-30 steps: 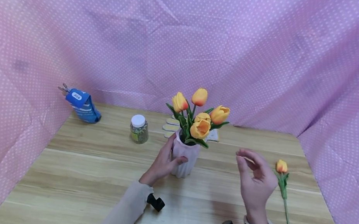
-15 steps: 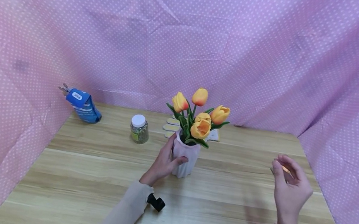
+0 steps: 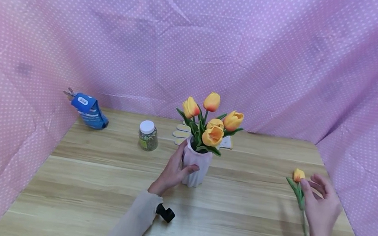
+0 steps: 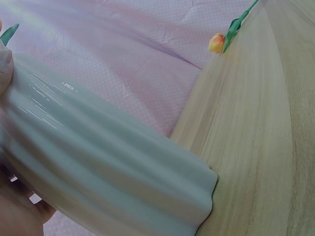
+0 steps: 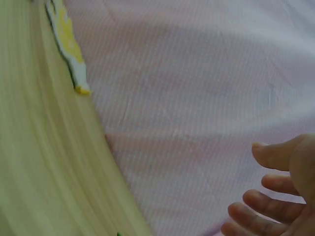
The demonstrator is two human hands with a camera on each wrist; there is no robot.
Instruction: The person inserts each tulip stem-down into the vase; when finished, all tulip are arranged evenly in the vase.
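A white ribbed vase (image 3: pixel 200 166) stands upright on the wooden table, filled with several orange-yellow tulips (image 3: pixel 213 136). My left hand (image 3: pixel 170 173) grips its left side, thumb across the front; the left wrist view shows the glossy vase wall (image 4: pixel 98 132) up close. A single loose tulip (image 3: pixel 299 176) lies at the right of the table, its lower stem partly behind my right arm. My right hand (image 3: pixel 323 209) hovers beside that bloom. In the right wrist view the right hand's (image 5: pixel 280 196) fingers are loosely bent, apart from the thumb, with nothing between them.
A glove (image 3: pixel 180 133) with yellow finger coating lies behind the vase, partly hidden. Left of it stands a white-lidded jar (image 3: pixel 148 138) of green bits. A blue bag (image 3: pixel 91 113) with a metal clip sits at the back left. Pink dotted cloth (image 3: pixel 200 45) surrounds the table (image 3: pixel 94 202).
My right hand has moved rightward, from beside the vase to the loose tulip, passing over it. The left hand keeps its hold on the vase.
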